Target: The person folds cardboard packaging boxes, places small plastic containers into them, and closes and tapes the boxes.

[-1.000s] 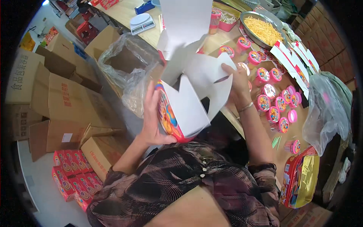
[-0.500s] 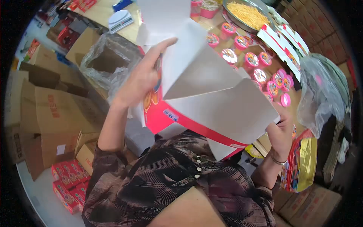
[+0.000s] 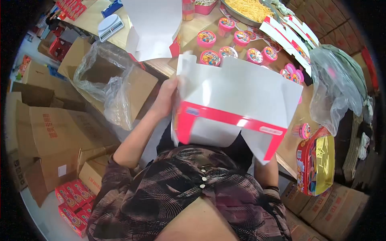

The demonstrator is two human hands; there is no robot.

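A folding display box (image 3: 241, 90) of thin card, white inside with a red printed band, is tilted in front of my chest, its flaps loose. My left hand (image 3: 167, 94) is closed on its left edge, fingers partly behind the card. My right forearm (image 3: 267, 172) rises to the box's lower right side; the hand itself is hidden behind the card. Beyond the box, on the table, several pink-lidded round jars (image 3: 209, 57) stand close together. A second white card box (image 3: 155, 28) lies unfolded at the table's near edge.
A white scale (image 3: 110, 27) sits at the table's back left. Further back is a metal bowl of yellow sticks (image 3: 251, 12). A carton lined with clear plastic (image 3: 116, 80) stands left. At right are a plastic bag (image 3: 335, 88) and a red-and-gold container (image 3: 317, 162).
The display box has come lower and turned to lie more level. The second white box now shows apart from it on the table. My right hand has gone behind the card.
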